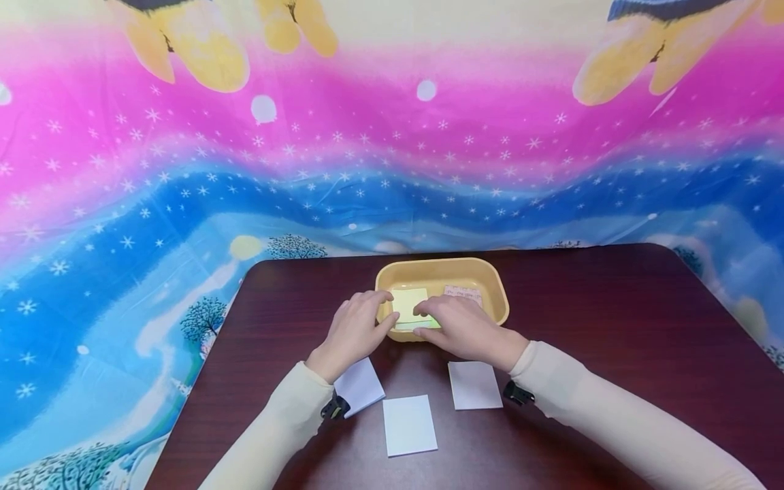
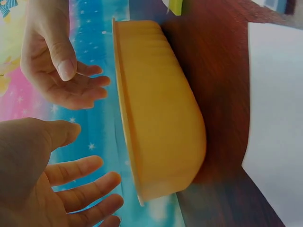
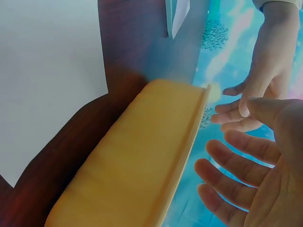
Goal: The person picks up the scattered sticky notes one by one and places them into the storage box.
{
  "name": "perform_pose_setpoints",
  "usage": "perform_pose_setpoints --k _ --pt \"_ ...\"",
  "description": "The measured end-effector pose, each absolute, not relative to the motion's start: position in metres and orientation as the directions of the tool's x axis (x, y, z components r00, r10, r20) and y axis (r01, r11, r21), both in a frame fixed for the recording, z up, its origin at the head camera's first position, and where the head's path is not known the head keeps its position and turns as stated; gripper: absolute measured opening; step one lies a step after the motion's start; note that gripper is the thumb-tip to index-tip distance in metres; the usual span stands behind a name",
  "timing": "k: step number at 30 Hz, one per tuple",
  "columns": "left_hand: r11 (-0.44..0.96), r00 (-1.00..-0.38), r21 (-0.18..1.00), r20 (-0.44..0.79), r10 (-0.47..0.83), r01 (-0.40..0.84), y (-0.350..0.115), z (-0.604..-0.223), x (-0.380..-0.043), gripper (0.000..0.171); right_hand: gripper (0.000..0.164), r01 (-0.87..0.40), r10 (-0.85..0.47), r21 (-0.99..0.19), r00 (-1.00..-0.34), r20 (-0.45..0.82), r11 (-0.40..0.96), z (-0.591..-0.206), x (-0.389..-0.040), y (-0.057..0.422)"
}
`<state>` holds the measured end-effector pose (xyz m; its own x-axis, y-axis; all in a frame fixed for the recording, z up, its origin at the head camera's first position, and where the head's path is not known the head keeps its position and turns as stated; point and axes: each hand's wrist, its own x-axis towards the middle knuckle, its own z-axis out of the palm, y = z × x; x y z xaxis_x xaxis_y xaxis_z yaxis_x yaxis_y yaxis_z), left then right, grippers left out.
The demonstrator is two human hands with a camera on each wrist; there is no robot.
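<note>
A yellow plastic basin (image 1: 441,267) stands near the far edge of the table. Inside it lie a yellow square paper pad (image 1: 409,304), something green partly under it, and a pink patterned pad (image 1: 463,292). My left hand (image 1: 358,327) hovers at the basin's left front, fingers loosely bent and holding nothing. Over the front rim is my right hand (image 1: 468,327), also holding nothing and hiding part of the basin. Both wrist views show the basin's outer wall (image 2: 158,113), with the fingers of each hand spread apart beyond the rim.
Three white square paper pads lie on the dark red table (image 1: 569,306): a left one (image 1: 363,386) partly under the left wrist, a middle one (image 1: 410,426), and a right one (image 1: 475,385) by the right wrist. A colourful printed cloth (image 1: 367,136) hangs behind.
</note>
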<state>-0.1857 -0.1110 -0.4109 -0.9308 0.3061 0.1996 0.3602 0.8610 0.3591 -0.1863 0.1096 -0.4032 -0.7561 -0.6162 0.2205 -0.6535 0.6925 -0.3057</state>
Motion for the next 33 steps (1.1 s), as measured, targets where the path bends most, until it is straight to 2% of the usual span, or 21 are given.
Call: perform_pose_setpoints --k 24,33 --pt "0.875 -0.939 0.351 0.205 0.277 0.334 -0.129 -0.417 -0.177 0.037 0.032 -0.717 -0.678 -0.285 -0.696 0.237 0.636 -0.404 -0.174 0.102" --pt "0.877 -0.942 0.352 0.197 0.272 0.327 -0.136 -0.422 -0.172 0.037 0.032 -0.713 -0.682 -0.281 -0.699 0.213 0.643 -0.405 -0.168 0.098"
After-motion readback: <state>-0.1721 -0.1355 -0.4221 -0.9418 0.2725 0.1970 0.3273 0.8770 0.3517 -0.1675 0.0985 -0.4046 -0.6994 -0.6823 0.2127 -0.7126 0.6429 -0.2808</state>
